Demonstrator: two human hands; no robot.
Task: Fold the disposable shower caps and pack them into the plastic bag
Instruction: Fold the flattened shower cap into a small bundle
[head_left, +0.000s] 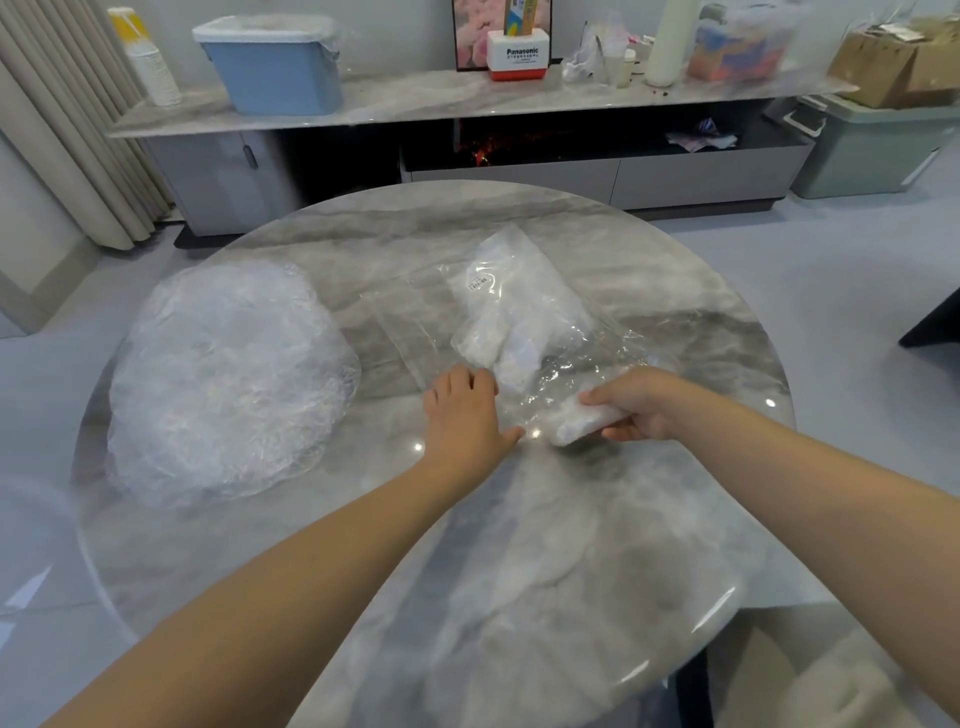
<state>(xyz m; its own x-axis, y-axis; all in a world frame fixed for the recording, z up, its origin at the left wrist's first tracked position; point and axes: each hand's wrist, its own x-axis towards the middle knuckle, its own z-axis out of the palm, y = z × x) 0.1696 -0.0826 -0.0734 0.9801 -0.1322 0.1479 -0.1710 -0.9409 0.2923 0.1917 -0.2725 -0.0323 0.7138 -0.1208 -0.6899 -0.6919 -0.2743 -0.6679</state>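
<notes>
Marble table (519, 545); bag mouth (540, 410) indistinct

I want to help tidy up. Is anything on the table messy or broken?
Nothing looks broken or spilled. The heap of unfolded shower caps is only waiting, and the right hand holds a folded cap at the plastic bag.

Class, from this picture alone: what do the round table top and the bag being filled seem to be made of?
Table top: looks like polished marble or marble-look stone, grey veining with glossy light spots; which one is unclear.
Plastic bag: thin clear plastic film, see-through, creased and shiny, with white folded caps showing through.
</notes>
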